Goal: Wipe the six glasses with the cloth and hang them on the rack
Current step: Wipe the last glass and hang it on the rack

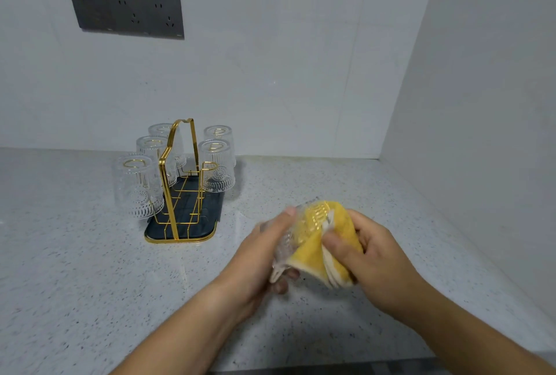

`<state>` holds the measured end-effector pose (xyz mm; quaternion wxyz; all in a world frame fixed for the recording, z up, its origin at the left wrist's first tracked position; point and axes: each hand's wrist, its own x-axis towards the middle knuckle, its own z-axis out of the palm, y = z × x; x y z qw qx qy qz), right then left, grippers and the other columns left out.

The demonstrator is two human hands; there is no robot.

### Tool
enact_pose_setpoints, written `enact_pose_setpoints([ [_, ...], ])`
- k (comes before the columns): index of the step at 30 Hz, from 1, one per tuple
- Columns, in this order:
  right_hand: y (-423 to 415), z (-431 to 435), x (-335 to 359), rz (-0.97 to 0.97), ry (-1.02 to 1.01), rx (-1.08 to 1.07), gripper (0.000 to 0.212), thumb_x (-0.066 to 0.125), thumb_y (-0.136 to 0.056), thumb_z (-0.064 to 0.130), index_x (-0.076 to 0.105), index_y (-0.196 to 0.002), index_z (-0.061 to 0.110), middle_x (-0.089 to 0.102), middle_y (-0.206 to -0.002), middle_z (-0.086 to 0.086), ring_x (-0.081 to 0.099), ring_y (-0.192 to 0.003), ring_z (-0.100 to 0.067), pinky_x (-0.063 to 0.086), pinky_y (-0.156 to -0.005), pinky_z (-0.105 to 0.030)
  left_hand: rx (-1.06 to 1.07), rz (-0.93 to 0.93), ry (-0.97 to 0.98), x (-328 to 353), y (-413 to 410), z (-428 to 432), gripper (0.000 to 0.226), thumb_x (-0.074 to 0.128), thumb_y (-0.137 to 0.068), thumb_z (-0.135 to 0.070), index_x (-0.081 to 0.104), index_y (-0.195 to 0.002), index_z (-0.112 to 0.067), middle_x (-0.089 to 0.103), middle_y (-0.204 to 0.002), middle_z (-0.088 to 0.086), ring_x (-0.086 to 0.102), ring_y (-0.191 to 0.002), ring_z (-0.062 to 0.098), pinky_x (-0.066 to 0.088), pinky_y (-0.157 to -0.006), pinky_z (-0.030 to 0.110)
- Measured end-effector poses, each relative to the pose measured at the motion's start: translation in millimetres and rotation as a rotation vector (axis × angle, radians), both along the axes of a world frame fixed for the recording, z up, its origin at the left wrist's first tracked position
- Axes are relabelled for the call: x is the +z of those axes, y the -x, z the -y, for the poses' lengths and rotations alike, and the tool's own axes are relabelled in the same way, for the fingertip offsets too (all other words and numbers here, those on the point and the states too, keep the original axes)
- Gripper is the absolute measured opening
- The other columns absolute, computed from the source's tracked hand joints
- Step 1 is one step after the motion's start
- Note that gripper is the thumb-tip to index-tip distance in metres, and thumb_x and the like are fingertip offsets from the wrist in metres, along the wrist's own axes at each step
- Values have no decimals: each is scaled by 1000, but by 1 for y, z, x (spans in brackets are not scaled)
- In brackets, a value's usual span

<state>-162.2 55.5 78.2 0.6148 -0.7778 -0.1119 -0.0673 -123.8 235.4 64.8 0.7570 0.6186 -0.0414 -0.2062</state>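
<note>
Your left hand (258, 257) clamped around the sixth glass (293, 230) above the worktop's (90, 284) middle, your right hand (373, 257) pinching the yellow cloth (328, 239) against it, five glasses (138, 185) hanging upturned on the gold rack (177, 182) toward the back edge

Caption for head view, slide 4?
Both hands wipe the sixth glass with yellow cloth; five hang on rack.

Showed two bare forearms, entering from the near edge. Wore no sleeves, watch, bracelet or gloves. Left hand (255, 257) and right hand (373, 257) both ungloved, without rings on the visible fingers. Had short, plain, unpainted fingernails. Carried no visible marks on either wrist.
</note>
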Motion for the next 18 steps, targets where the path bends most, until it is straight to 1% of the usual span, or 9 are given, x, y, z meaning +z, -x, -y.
enact_pose_setpoints([
  [1,-4,0,-1,-40,-72,-28,30,65,-86,46,73,-103,21,78,-96,-3,74,-88,-20,60,-76,-29,92,181,-80,-3,3,3,53,63,-84,-65,55,-108,-19,62,-74,-1,57,-52,9,38,-42,24],
  [3,-10,1,-2,-117,-190,-28,37,67,-91,49,74,-103,14,77,-104,-14,73,-98,-36,60,-89,-46,238,456,-184,-9,4,4,56,66,-72,-67,49,-109,-29,66,-77,-9,59,-59,2,43,-52,20],
  [5,-12,0,1,-136,-218,-15,38,69,-91,47,74,-105,12,75,-109,-20,70,-105,-43,56,-97,-54,278,537,-201,-13,1,3,56,66,-73,-68,51,-104,-24,67,-74,-10,58,-58,2,44,-54,20],
  [8,-10,1,4,-92,-170,25,29,66,-90,38,74,-106,15,77,-104,-14,74,-97,-32,59,-89,-43,255,356,-84,-7,-3,5,61,70,-84,-66,55,-100,-10,64,-72,-1,57,-54,8,42,-49,21],
  [11,-4,2,4,-14,-24,40,24,67,-92,29,70,-113,19,77,-103,-4,74,-95,-22,60,-81,-32,64,-74,118,1,-8,1,47,62,-92,-58,63,-85,-11,52,-57,3,43,-36,10,27,-31,17],
  [13,1,4,3,15,79,63,25,70,-93,20,68,-118,24,77,-107,0,74,-98,-18,61,-84,-32,-113,-375,210,7,-9,-6,51,62,-85,-61,66,-73,-12,48,-54,2,36,-32,7,18,-30,11],
  [14,2,5,4,22,117,78,28,71,-93,16,68,-119,25,77,-108,1,74,-99,-17,61,-85,-32,-162,-437,216,7,-9,-8,55,61,-81,-64,66,-69,-11,47,-52,1,36,-31,6,18,-30,11],
  [16,3,8,5,19,138,81,28,71,-91,18,68,-118,25,77,-107,4,74,-98,-15,61,-84,-30,-201,-380,168,5,-4,-9,62,55,-84,-71,66,-66,-13,48,-50,0,38,-32,6,23,-30,11],
  [18,1,9,8,8,86,44,25,69,-89,30,70,-113,22,78,-102,4,75,-94,-14,60,-79,-28,-128,-94,60,2,2,-3,60,54,-90,-73,68,-78,-17,51,-54,-1,42,-37,9,30,-34,17],
])
